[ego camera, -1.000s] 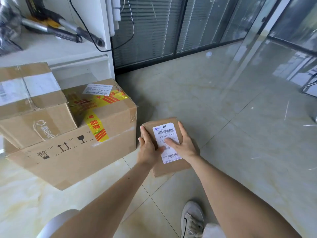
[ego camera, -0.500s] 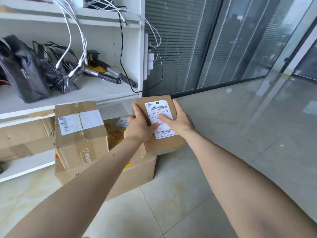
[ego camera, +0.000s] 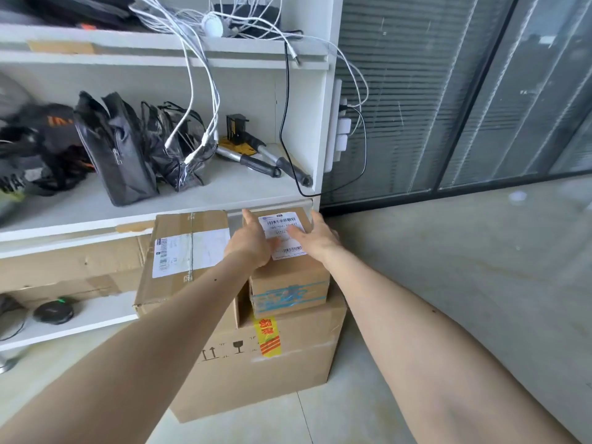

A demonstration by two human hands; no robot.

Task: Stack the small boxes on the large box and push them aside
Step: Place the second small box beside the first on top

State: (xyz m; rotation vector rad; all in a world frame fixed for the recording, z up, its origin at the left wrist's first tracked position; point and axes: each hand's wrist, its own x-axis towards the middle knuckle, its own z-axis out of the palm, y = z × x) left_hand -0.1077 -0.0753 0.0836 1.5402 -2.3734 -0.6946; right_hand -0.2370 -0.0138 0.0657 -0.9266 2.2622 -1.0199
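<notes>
Both hands are on the small labelled box (ego camera: 288,267), which sits on the right half of the large box (ego camera: 256,363) on the floor, just beside a second small box (ego camera: 189,254) that rests on the left half. The left hand (ego camera: 251,246) lies over the labelled box's near-left top corner, fingers curled down its left side into the gap between the two small boxes. The right hand (ego camera: 317,238) is spread flat, fingers open and stretched across the shipping label (ego camera: 283,233) and the top's right edge, pressing rather than gripping. So neither hand is truly closed on it. The box looks seated, its near face square with the large box's front. The white shelf unit (ego camera: 192,200) stands directly behind the stack, so the way aside probably runs sideways along the floor. Both hands are level with the small box's top, well above the large box's sides, so they must drop to push it.
</notes>
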